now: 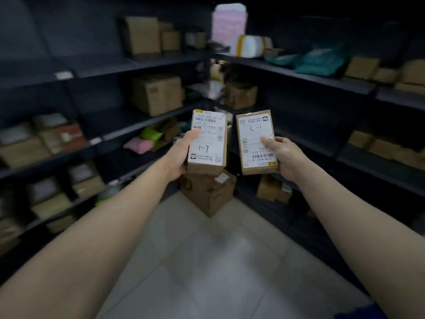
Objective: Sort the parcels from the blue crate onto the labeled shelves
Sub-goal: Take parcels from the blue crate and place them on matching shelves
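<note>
Cardboard parcels fill both my hands, held out side by side above the tiled floor (pixel 207 261). My left hand (pixel 181 153) grips the left parcel (pixel 207 143) along its left edge, thumb on the label. My right hand (pixel 282 155) holds the right parcel (pixel 257 143) along its right edge, thumb on top. Both labels carry a similar handwritten code, one turned the other way up. I judge this the label-reading step. Next I must find the matching tag on the dark shelves (pixel 299 72); the white shelf tag (pixel 64 75) to the left is too blurred to read.
</note>
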Demonstrator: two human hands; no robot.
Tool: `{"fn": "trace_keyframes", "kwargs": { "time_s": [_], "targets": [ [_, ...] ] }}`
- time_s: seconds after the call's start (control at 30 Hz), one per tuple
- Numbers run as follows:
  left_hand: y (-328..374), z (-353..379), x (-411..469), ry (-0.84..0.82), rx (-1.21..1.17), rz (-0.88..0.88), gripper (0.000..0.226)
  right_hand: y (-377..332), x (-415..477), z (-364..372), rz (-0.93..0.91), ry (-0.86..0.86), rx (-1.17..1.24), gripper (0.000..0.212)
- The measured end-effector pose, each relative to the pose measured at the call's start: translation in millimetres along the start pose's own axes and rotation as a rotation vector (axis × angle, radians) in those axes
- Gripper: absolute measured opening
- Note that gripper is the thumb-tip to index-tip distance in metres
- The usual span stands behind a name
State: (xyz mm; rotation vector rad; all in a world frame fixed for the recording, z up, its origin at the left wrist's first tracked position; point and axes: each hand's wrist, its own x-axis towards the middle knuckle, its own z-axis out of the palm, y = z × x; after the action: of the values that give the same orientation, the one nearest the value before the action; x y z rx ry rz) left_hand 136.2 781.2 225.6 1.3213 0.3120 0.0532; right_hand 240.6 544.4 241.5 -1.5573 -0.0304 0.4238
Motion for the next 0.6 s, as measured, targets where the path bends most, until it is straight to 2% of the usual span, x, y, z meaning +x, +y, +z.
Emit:
{"fn": "trace_keyframes", "kwargs": {
  "time_s": [0.3, 0.47, 0.6],
  "targets": [
    [14, -234, -60, 0.470, 0.027, 0.004, 0.041, 18, 77, 262, 0.068, -0.401, -0.072, 0.047],
    [8, -314, -91, 0.683, -0.010, 0.022, 0.037, 28, 95, 379, 0.102, -0.597, -0.124, 0.043],
    [12, -358, -93, 0.783, -0.032, 0.031, 0.035, 31, 115, 452, 0.101, -0.700, -0.189, 0.043]
  ]
}}
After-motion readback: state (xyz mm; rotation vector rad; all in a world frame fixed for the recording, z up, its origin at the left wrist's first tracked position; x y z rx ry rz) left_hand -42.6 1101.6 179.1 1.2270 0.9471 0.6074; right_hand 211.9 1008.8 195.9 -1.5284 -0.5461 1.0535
